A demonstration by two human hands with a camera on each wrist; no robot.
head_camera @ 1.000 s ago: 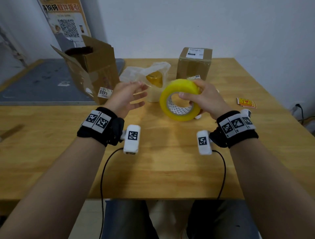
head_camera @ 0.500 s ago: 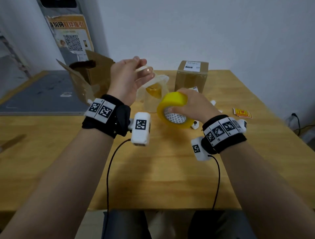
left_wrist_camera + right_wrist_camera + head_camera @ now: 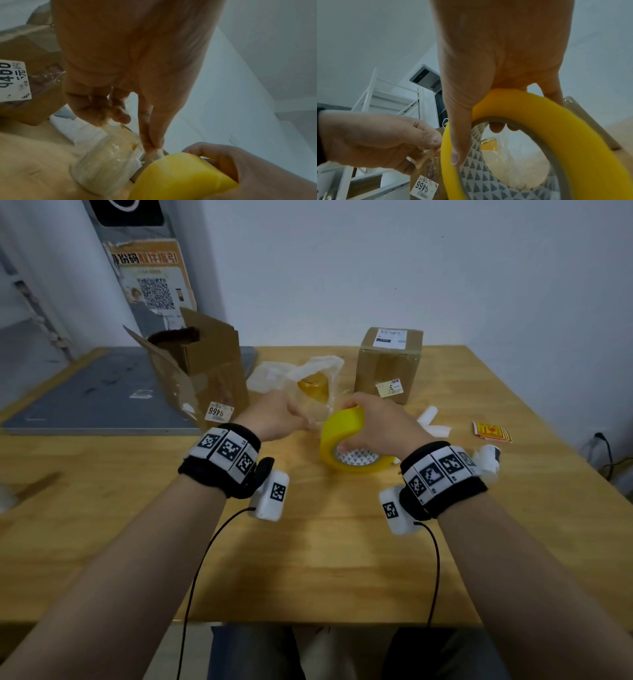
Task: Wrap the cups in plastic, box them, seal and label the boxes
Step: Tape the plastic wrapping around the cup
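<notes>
Boxes number two on the tabletop [image 3: 102, 508]: an open cardboard box [image 3: 205, 371] at 10 o'clock with flaps up and a "9466" sticker low on its front, and a sealed box [image 3: 388, 364] at 1 o'clock bearing a white label on top and a small tag on its side. Between them, at 12 o'clock, one plastic-wrapped cup [image 3: 313, 392] stands upright, yellowish inside crinkled clear film; both hands partly block it from the head view. White scraps [image 3: 430, 421] and a red-and-yellow sticker stack [image 3: 491, 431] lie at 2 o'clock. The right hand [image 3: 380, 422] grips one yellow tape roll [image 3: 342, 440], thumb on its outer band, fingertips curled into the core. The left hand [image 3: 274, 417], just beside it, pinches the clear tape end [image 3: 426, 155] at the roll's edge.
</notes>
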